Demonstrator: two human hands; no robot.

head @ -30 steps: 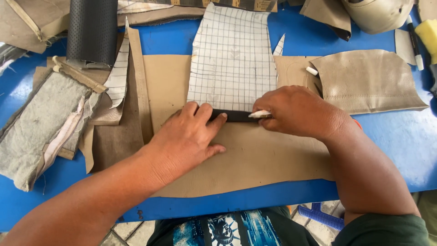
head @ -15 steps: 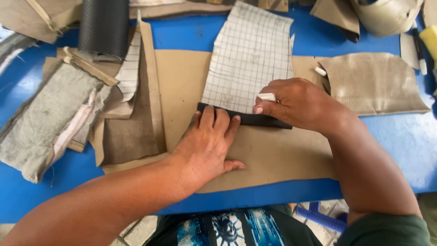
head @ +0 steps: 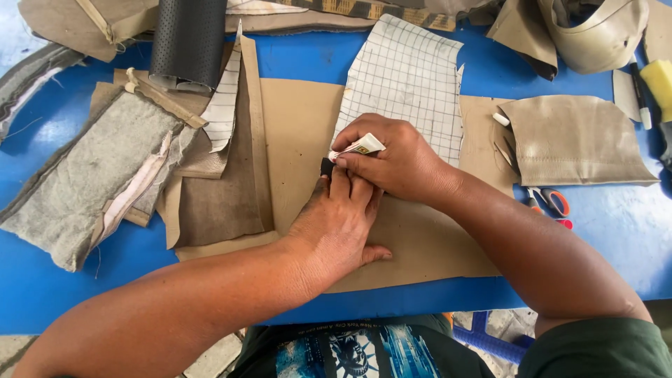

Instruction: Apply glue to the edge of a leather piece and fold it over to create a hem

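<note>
The right hand pinches white chalk; the left hand lies flat, pinning a black strip that could shift, skewing the mark.

Black strip mid-frame is mostly buried under both hands; roll and beige scraps get chopped by the top edge.

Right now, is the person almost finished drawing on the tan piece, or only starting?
Hard to call. Done: the gridded white pattern lies laid out on the tan sheet. In hand: the left hand presses flat on the sheet beside a black strip, and the right hand pinches white chalk at that strip's end. Left: no chalk line shows, and the scissors lie aside.
</note>
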